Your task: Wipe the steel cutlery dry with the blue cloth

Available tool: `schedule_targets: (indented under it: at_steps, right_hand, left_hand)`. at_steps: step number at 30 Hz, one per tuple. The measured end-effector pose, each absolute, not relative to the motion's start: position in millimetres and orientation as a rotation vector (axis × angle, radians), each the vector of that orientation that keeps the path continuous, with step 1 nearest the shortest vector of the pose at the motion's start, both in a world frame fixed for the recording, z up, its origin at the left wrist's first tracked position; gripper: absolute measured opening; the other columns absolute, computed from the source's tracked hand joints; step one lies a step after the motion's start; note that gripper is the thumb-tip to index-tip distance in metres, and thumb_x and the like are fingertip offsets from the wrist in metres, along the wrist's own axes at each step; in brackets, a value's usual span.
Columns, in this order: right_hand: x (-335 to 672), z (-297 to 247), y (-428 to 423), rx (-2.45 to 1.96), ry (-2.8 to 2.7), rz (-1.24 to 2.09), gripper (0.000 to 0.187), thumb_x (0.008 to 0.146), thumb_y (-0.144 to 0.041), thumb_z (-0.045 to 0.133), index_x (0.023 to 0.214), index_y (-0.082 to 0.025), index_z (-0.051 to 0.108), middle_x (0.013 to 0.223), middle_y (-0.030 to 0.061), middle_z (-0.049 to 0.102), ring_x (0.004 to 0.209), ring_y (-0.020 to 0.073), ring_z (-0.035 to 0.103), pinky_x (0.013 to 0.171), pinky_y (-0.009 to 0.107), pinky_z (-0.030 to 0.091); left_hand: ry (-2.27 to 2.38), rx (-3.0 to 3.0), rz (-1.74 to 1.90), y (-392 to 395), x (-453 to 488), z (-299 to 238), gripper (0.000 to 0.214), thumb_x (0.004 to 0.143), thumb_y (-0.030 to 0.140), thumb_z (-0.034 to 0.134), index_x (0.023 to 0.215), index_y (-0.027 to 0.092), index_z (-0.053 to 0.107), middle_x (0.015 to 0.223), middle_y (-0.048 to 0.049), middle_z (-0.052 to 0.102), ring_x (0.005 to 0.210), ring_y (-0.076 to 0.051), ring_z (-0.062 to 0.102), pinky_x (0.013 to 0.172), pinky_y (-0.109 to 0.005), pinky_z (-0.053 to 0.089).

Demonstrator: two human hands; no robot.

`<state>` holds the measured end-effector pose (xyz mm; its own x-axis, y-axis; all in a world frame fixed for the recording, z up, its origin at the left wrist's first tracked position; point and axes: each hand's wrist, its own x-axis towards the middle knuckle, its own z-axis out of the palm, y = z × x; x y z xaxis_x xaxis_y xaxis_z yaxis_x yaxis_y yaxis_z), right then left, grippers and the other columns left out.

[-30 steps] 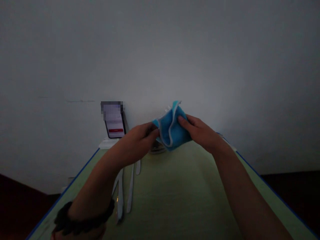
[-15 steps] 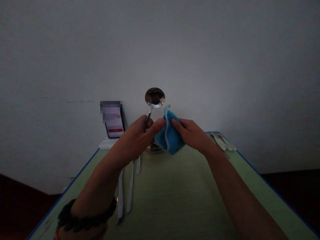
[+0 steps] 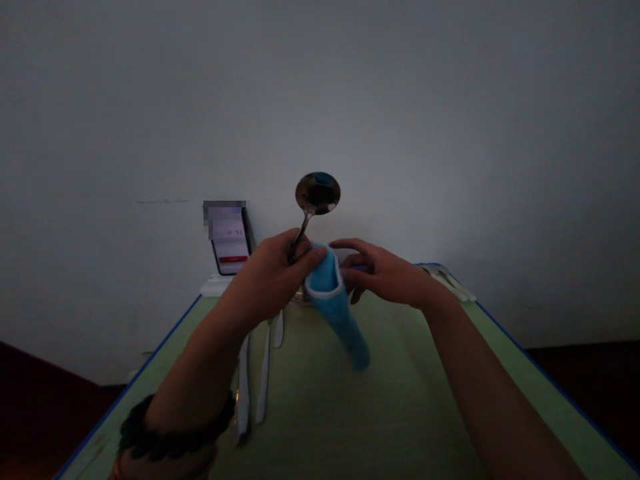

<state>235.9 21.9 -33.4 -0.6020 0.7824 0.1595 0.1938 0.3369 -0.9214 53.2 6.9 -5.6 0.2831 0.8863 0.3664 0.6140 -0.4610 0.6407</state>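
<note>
My left hand [image 3: 277, 277] is closed on the handle of a shiny metal ladle [image 3: 319, 193], whose round bowl points up above the fingers. Between that hand's thumb and fingers is also the edge of a blue cloth [image 3: 345, 327] with a pale hem, hanging down in a loose fold. Just right of the cloth is my right hand [image 3: 373, 270], its fingers apart and slightly curled; its fingertips are close to the hem, and whether they touch it I cannot tell. Behind the hands, a round metal object [image 3: 301, 298] is mostly hidden.
Several metal utensils [image 3: 263, 380] lie on the green table [image 3: 320, 427] at left, beside my left forearm. A phone [image 3: 230, 237] leans upright on a white stand [image 3: 215, 287] at the back left. More cutlery [image 3: 447, 280] lies at the back right corner. A wall rises behind.
My right hand has let go of the cloth and its fingers have spread. The cloth now hangs lower from my left hand. The ladle has shifted slightly right.
</note>
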Motion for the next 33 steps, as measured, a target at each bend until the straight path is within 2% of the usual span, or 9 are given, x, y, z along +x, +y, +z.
schedule_targets:
  at_steps: [2,5,11,14,19,21,24,29,33]
  right_hand:
    - [233.2,-34.3,21.5,-0.805,-1.974,1.345,0.049,0.08,-0.031,0.051,0.123,-0.019,0.031,0.089,0.0037,0.058,0.066,0.0115,0.06,0.059,0.028,0.052]
    - [230.7,-35.7,23.0,-0.82,-1.942,1.349,0.038,0.076,-0.031,0.056,0.108,-0.017,0.041,0.088,0.005,0.059,0.071,0.0141,0.062,0.058,0.027,0.053]
    - [246.2,-34.1,24.4,-0.95,-1.949,1.337,0.027,0.072,-0.028,0.061,0.089,-0.017,0.043,0.072,0.0011,0.06,0.061,0.0161,0.064,0.042,0.022,0.048]
    - [260.1,-30.1,20.8,-0.945,-1.987,1.33,0.024,0.071,-0.027,0.061,0.086,-0.018,0.045,0.069,0.0,0.061,0.063,0.0164,0.064,0.042,0.02,0.046]
    - [270.7,-23.9,13.6,-0.913,-2.065,1.449,0.028,0.07,-0.023,0.061,0.094,-0.02,0.048,0.08,0.0011,0.064,0.071,0.015,0.062,0.051,0.024,0.048]
    - [267.7,-22.4,13.2,-0.926,-2.141,1.358,0.023,0.072,-0.026,0.059,0.093,-0.02,0.051,0.077,-0.0003,0.063,0.067,0.0128,0.059,0.052,0.023,0.045]
    - [258.5,-20.6,15.0,-0.988,-2.257,1.011,0.025,0.068,-0.032,0.063,0.087,-0.019,0.056,0.077,-0.0009,0.059,0.067,0.0113,0.055,0.058,0.024,0.042]
    - [243.7,-20.1,17.9,-1.019,-2.229,0.741,0.03,0.066,-0.038,0.064,0.088,-0.019,0.057,0.093,0.0025,0.057,0.082,0.0144,0.052,0.071,0.027,0.042]
    - [237.3,-24.5,19.9,-0.962,-2.209,0.752,0.027,0.069,-0.041,0.061,0.081,-0.017,0.057,0.078,0.0009,0.057,0.074,0.0139,0.053,0.066,0.027,0.041]
  left_hand:
    - [1.326,2.197,0.954,7.2,53.2,-5.9,0.027,0.079,0.034,0.046,0.06,0.02,0.032,0.053,0.0071,0.036,0.047,-0.008,0.037,0.044,-0.019,0.03]
    - [1.318,2.203,0.931,6.0,53.5,-5.4,0.028,0.079,0.035,0.045,0.06,0.02,0.03,0.052,0.007,0.036,0.047,-0.008,0.037,0.044,-0.019,0.029]
    - [1.399,2.204,0.948,4.9,52.2,-6.1,0.032,0.077,0.04,0.048,0.058,0.019,0.034,0.053,0.0064,0.037,0.048,-0.008,0.037,0.044,-0.019,0.03]
    - [1.43,2.198,0.988,9.0,47.7,-8.8,0.034,0.074,0.042,0.054,0.058,0.018,0.036,0.051,0.0073,0.037,0.046,-0.007,0.037,0.044,-0.019,0.031]
    - [1.516,2.114,1.005,15.0,40.2,-11.8,0.03,0.068,0.045,0.06,0.078,0.017,0.054,0.063,0.0015,0.06,0.054,-0.011,0.054,0.048,-0.021,0.039]
    - [1.516,2.058,0.96,13.6,41.3,-10.9,0.034,0.068,0.044,0.06,0.088,0.018,0.057,0.069,-0.0014,0.066,0.056,-0.014,0.059,0.049,-0.022,0.042]
    - [1.435,1.993,0.926,8.9,46.9,-8.7,0.035,0.068,0.043,0.06,0.093,0.019,0.057,0.069,-0.0016,0.07,0.057,-0.015,0.062,0.048,-0.022,0.044]
    - [1.341,1.952,0.941,4.5,54.6,-7.3,0.027,0.067,0.037,0.062,0.086,0.019,0.057,0.063,0.0008,0.069,0.047,-0.012,0.058,0.039,-0.018,0.038]
    - [1.367,1.994,0.951,4.7,56.0,-5.6,0.024,0.067,0.04,0.061,0.075,0.018,0.06,0.059,0.0,0.068,0.044,-0.011,0.056,0.039,-0.018,0.037]
